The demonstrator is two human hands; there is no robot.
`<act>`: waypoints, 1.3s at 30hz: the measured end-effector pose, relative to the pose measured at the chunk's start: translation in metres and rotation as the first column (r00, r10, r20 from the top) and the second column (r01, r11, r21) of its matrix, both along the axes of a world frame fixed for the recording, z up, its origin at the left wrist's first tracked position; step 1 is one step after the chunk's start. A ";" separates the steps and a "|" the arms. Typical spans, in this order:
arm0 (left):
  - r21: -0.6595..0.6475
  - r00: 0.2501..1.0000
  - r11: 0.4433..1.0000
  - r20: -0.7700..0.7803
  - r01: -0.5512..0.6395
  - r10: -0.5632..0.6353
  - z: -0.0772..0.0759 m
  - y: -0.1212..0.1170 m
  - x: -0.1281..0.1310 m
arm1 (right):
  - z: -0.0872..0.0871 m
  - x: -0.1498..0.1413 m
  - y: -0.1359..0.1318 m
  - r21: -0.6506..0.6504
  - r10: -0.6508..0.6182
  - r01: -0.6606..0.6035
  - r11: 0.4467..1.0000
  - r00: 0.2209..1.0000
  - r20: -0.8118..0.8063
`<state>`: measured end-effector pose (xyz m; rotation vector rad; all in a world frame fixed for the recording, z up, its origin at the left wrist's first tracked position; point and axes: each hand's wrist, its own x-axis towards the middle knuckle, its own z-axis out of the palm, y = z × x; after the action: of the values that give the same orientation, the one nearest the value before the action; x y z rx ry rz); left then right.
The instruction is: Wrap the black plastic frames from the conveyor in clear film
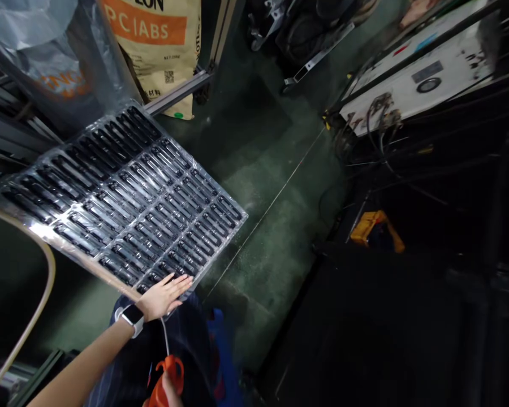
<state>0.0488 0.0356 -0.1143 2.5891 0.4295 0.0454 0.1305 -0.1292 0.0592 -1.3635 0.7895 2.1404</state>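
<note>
Left hand: the left hand (163,297) lies flat on the near corner of the tray, fingers straight and close together, resting on the clear film; a watch (133,318) with a pale band sits on its wrist.
Right hand: only part of the right hand (169,394) shows at the bottom edge; its fingers curl around the orange handle of a tool (166,380). How tightly they close I cannot tell.
Tray: the tray (119,198) is a wide, clear plastic sheet of many long pockets in rows, each with a dark narrow part in it. It sits tilted, high at the far left and low toward the left hand, above the floor.
Cord: a thin white cord (166,334) runs from under the left hand down to the orange tool.
Sack: a tan sack (161,39) with an orange band stands behind the tray, leaning against a metal frame.
Floor: the green floor (271,215) is dusty, with a pale line across it.
Machine: a white machine panel (424,73) with cables stands at the upper right.
Yellow item: a yellow object (371,226) lies in the dark area on the right, well apart from both hands.
</note>
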 end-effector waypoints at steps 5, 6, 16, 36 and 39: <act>0.095 0.963 0.962 -0.062 -0.256 0.262 0.004 0.028 -0.029 | 0.000 0.006 0.003 -0.015 -0.013 0.013 1.000 1.000 0.002; 0.109 0.957 0.955 -0.065 -0.275 0.283 0.004 0.031 -0.034 | -0.001 0.007 0.003 -0.020 -0.014 0.015 1.000 1.000 0.003; 0.163 0.952 0.946 -0.082 -0.279 0.295 -0.005 0.029 -0.037 | -0.018 0.014 -0.009 -0.132 -0.055 0.051 0.990 0.998 -0.027; 0.094 0.937 0.944 -0.127 -0.316 0.326 -0.005 0.030 -0.041 | -0.025 0.052 0.046 -0.117 -0.156 0.174 0.978 0.976 0.151; 0.092 0.933 0.939 -0.115 -0.331 0.340 -0.002 0.030 -0.039 | -0.023 0.062 0.054 -0.094 -0.169 0.190 0.977 0.967 0.193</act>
<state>0.0093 0.0654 -0.1161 2.5668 0.9323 0.0119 0.1927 -0.0755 0.0361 -1.4617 0.9321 1.8260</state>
